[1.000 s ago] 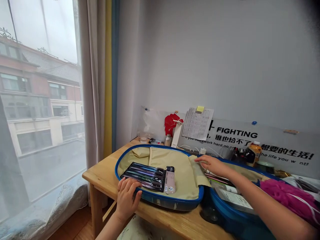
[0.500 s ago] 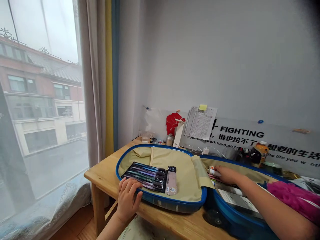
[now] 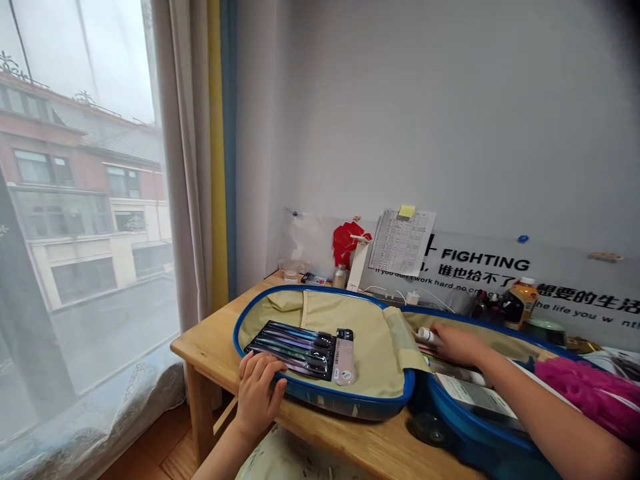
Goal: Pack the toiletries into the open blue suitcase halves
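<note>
A blue suitcase [image 3: 345,411] with beige lining lies open on the desk. In its left half is a pack of toothbrushes [image 3: 300,350] with a pink card end. My left hand [image 3: 257,387] is closed over the near-left rim, fingers inside the edge and thumb outside, beside the pack. My right hand [image 3: 457,345] reaches into the right half, its fingers closed on a small white tube [image 3: 429,337]; its far end is hidden by the hand. Below that hand lie a flat grey-white box [image 3: 475,397] and another white-capped tube [image 3: 473,378].
A magenta bath puff [image 3: 583,393] sits at the right of the case. Behind it stand an orange-labelled bottle [image 3: 523,301] and a green-lidded jar [image 3: 546,330]. A small bottle [image 3: 340,276] and a white upright stand [image 3: 357,265] are at the back of the wooden desk [image 3: 210,340].
The white tube in my right hand has shifted slightly and lifted a little; the orange-marked end seen before is now out of sight. My left hand stays at the rim.
</note>
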The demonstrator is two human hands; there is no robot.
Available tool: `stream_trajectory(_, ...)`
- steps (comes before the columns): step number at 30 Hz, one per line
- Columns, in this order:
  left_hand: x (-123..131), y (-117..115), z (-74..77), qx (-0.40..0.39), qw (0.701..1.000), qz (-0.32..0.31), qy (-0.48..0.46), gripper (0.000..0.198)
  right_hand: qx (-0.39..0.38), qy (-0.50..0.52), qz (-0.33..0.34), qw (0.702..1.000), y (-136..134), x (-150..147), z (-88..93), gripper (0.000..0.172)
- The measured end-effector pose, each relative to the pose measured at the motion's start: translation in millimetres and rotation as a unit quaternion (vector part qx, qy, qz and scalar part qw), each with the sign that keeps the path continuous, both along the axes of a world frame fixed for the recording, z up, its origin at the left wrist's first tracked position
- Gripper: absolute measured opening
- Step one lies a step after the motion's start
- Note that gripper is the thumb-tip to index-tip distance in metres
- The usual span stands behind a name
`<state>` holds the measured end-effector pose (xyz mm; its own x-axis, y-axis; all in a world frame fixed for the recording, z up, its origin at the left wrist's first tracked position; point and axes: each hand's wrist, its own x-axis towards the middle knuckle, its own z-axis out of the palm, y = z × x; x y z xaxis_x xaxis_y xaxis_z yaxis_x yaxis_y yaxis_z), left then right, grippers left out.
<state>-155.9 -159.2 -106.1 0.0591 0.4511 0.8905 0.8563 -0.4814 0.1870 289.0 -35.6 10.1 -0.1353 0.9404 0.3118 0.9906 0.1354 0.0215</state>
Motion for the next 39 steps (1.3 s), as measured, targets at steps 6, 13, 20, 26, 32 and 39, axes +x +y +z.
stream_trajectory(6,0.5,-0.1,1.1,0.009,1.000,-0.002,0.001,0.025,0.026,0.010,0.005,1.000,-1.6,-18.7,31.6,0.037)
stream_trajectory(13,0.6,-0.7,2.6,0.007,1.000,0.005,0.004,0.024,-0.022,-0.072,0.301,0.951,-45.5,-119.3,44.6,0.032)
stream_trajectory(20,-0.9,0.1,0.4,0.004,1.000,0.004,0.006,0.023,-0.060,-0.179,0.372,0.909,-55.4,-186.9,24.1,0.030)
stream_trajectory(26,0.9,-1.3,1.6,-0.002,1.000,0.002,0.004,0.025,-0.110,-0.175,0.389,0.898,-50.7,-201.7,13.0,0.026)
stream_trajectory(32,0.9,-2.9,2.1,0.001,1.000,0.000,0.002,0.024,-0.151,-0.137,0.406,0.891,-65.8,-195.6,15.7,0.045)
stream_trajectory(39,-1.4,-2.4,-0.3,0.006,1.000,-0.002,0.010,0.021,-0.057,-0.063,0.189,0.978,-36.5,-113.1,43.1,0.041)
